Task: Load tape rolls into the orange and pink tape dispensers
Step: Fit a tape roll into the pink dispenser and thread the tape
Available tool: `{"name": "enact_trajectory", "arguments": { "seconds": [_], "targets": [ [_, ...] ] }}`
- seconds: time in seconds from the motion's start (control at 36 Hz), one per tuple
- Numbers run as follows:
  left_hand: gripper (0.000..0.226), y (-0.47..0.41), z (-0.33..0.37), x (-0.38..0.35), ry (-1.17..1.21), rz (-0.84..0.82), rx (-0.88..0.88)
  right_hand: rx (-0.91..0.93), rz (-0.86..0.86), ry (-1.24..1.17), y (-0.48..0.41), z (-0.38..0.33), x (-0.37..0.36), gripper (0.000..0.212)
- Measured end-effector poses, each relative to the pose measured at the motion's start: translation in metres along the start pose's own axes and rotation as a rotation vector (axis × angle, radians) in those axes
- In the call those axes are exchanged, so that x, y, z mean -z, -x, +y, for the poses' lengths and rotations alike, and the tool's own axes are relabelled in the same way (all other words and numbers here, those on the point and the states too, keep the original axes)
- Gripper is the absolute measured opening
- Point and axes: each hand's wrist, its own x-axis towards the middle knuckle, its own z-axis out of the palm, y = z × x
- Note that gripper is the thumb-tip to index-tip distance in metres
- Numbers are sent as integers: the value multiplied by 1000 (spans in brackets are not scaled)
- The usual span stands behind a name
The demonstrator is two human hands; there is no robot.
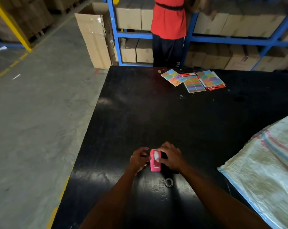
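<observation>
- Two bare forearms are seen reaching in from the near edge over a black table (140,113), which is scuffed and glossy.
- Between the hands, a pink tape dispenser (155,162) is stood on the table, near the front and a little left of the table's middle; a white patch, apparently the tape roll, is seen in its upper part.
- On the dispenser's left side the left hand (138,158) is placed, fingers curled against the pink body.
- From the right, the right hand (170,157) is laid over the dispenser's upper part, its fingertips pressed at the white patch; both hands are thus closed on the dispenser.
- Just nearer the camera, a small dark ring (168,182) is left lying flat on the table, apart from the dispenser.
- At the right edge, a pale woven sack (263,162) with coloured stripes is draped over the table.
- Near the far edge, sheets of coloured labels (193,80) are spread in a loose cluster.
- Beyond the table, a person in a red shirt (168,19) is stood against blue racking (114,30) stacked with cardboard boxes (130,17).
</observation>
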Motion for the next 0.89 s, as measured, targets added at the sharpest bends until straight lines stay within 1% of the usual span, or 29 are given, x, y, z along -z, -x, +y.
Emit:
{"name": "enact_trajectory", "arguments": {
  "seconds": [0.11, 0.17, 0.19, 0.33, 0.44, 0.47, 0.61, 0.72, 0.78, 0.89],
  "targets": [
    [63, -14, -17, 2, -233, -9, -58, -32, 0, 61, -3, -1, -5, 45],
    [68, -19, -23, 0, -345, -9, -103, -44, -6, 83, -4, -1, -7, 46],
    [69, -13, -15, -2, -377, -15, -126, -49, -7, 95, -4, -2, -7, 47],
    [62, -15, -9, -8, -409, -76, -197, -48, -4, 132, -6, -2, -10, 47],
    [54, -15, -9, -10, -410, -97, -176, -39, -8, 165, -6, -2, -11, 42],
    [54, -15, -8, -11, -404, -102, -201, -33, -14, 170, -6, -1, -10, 42],
    [73, -24, -19, -8, -437, -111, -214, 6, -41, 158, -10, -3, -11, 41],
    [63, -24, -8, -6, -484, -177, -201, 1, -33, 148, -13, -6, -13, 32],
    [62, -25, -5, -4, -447, -206, -190, 2, -30, 163, -13, -8, -15, 32],
    [66, -27, -6, -3, -454, -188, -204, 26, -48, 304, -16, -11, -14, 33]
  ]
}}
